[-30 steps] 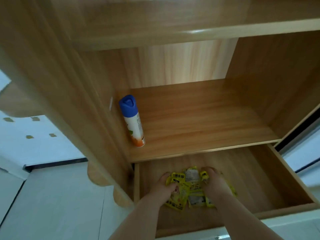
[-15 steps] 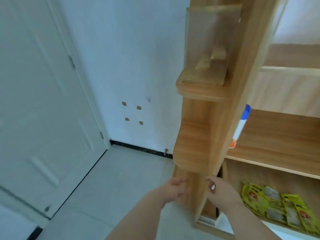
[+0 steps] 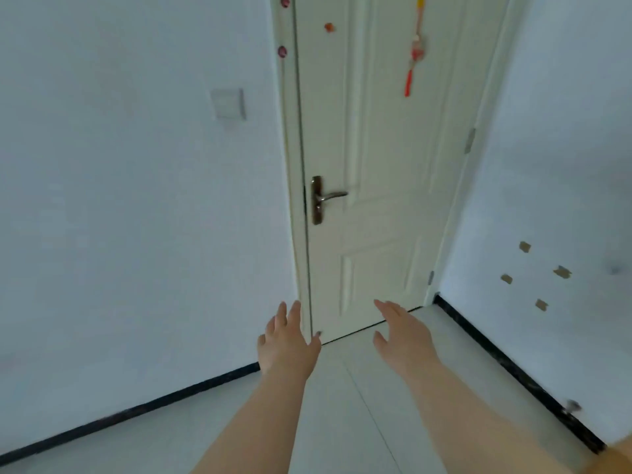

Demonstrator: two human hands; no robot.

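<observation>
Both forearms stretch forward from the bottom edge, bare. Left hand (image 3: 289, 340): back up, fingers straight and a little spread, thumb out to the right, holding nothing. Right hand (image 3: 402, 336): same, fingers straight and close together, pointing up-left, thumb hanging loose, holding nothing. The hands are well apart from each other, both in the air above the floor (image 3: 359, 408), which is pale tile with a thin joint line running between the arms.

A black skirting (image 3: 136, 410) runs along the foot of the left wall (image 3: 136, 206), and another along the right wall (image 3: 567, 159). A small metal stop (image 3: 571, 407) sits by the right skirting.

The door (image 3: 386, 241) stands beyond the hands, white, panelled and closed in its frame. In this view the left hand's fingertips overlap the lower left of the frame; whether they touch cannot be told. The handle (image 3: 330, 196) is a lever on a dark plate on the door's left side, level. A hinge (image 3: 470, 140) shows on its right edge.

Further up, a red tassel (image 3: 412, 59) hangs on the door. A switch (image 3: 228, 104) is on the left wall. Four small brown patches (image 3: 540, 273) mark the right wall.
</observation>
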